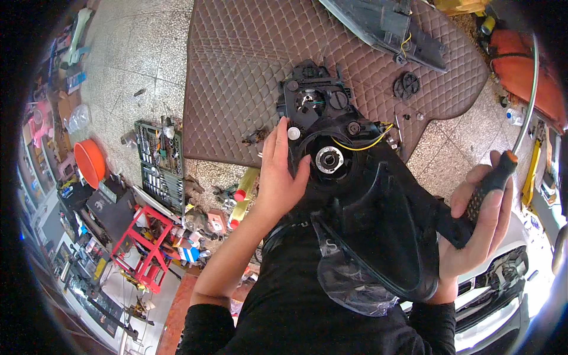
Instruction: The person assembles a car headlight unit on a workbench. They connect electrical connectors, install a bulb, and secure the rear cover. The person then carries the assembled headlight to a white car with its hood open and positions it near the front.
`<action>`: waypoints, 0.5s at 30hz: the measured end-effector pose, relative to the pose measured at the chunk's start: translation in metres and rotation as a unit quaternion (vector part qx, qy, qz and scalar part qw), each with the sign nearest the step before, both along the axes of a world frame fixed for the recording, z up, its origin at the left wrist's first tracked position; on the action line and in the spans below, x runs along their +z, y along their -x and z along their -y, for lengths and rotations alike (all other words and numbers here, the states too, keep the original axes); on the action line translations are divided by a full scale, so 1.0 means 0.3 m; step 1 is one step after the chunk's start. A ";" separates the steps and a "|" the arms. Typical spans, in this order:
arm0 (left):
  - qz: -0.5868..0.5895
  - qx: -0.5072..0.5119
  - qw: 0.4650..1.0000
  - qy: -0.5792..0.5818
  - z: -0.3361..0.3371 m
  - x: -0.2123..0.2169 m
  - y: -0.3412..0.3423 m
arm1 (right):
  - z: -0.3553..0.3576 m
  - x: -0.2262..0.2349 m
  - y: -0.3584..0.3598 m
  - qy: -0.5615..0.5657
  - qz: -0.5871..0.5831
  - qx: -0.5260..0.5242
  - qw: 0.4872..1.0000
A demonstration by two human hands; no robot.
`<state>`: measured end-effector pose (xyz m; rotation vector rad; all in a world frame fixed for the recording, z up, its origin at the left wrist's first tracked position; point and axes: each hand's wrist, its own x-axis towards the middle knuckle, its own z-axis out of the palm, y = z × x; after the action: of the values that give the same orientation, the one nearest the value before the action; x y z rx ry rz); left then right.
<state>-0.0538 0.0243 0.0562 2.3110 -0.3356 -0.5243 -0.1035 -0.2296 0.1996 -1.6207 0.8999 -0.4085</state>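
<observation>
A black car headlight housing [378,201] leans against my body, its back side up. Set into it is a round silver ring [329,160], with a yellow wire [364,147] looping past and a small white round cap [293,133] to the left. My left hand [281,171] rests along the housing's left edge, fingers stretched and thumb apart beside the ring opening. At the right, my right hand [488,228] is closed around the dark textured handle of a long-shafted screwdriver [484,192], its palm by the housing's right end. Clear plastic film [349,275] hangs near my lap.
A brown quilted mat [236,77] bears another lamp part [384,29] and a round black cover [406,86]. Left lie an open socket set [160,163], a red frame [145,248] and an orange basin [90,163]. A car front [497,290] stands lower right.
</observation>
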 end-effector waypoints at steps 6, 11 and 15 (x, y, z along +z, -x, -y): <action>-0.059 0.025 0.994 0.089 -0.052 -0.032 -0.064 | -0.046 0.021 -0.085 0.014 0.008 0.017 1.000; -0.079 0.014 0.991 0.106 -0.162 -0.034 -0.106 | -0.146 0.047 -0.066 -0.039 0.030 0.097 0.994; -0.079 0.007 0.985 0.151 -0.215 -0.038 -0.104 | -0.172 0.103 -0.052 -0.021 -0.035 0.211 0.977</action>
<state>-0.0225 0.0890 0.0448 1.9650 -0.2994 -0.6016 -0.0880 -0.1779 0.2305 -1.7396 0.5876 -0.0369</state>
